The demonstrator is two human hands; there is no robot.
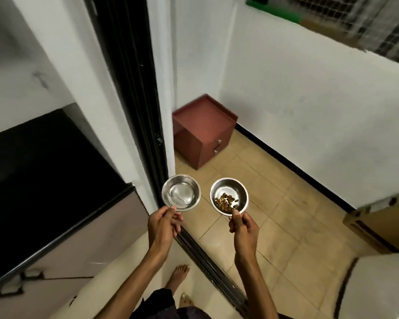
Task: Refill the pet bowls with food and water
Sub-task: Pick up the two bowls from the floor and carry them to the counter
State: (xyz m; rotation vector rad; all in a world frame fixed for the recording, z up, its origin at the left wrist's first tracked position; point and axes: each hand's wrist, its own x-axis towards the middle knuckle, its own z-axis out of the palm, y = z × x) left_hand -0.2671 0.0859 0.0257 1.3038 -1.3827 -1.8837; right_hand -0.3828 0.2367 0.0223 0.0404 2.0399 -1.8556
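**Both bowls filled and in hand, not yet set down**

The 2 steel pet bowls are up in the air in front of the person, each pinched at its near rim. The water bowl (pixel 181 192) sits just beyond the left hand (pixel 164 223), whose thumb lies over the rim with the fingers curled beneath; a shallow pool of water glints in its bottom. The food bowl (pixel 229 196) hangs just past the right hand (pixel 242 226), thumb on the rim, fingers tucked under; a small heap of brown kibble (pixel 226 202) lies toward the thumb side.

So, as I judge it, the filling looks done, though both portions are small. What is left is carrying them through and setting them on the floor.

Beyond the fingertips lies the tan tiled floor (pixel 274 203), with a reddish-brown drawer cabinet (pixel 202 132) farther off in the corner. Below the wrists runs a sliding-door track (pixel 205 261), and the person's bare feet (pixel 179 276) stand just short of it.
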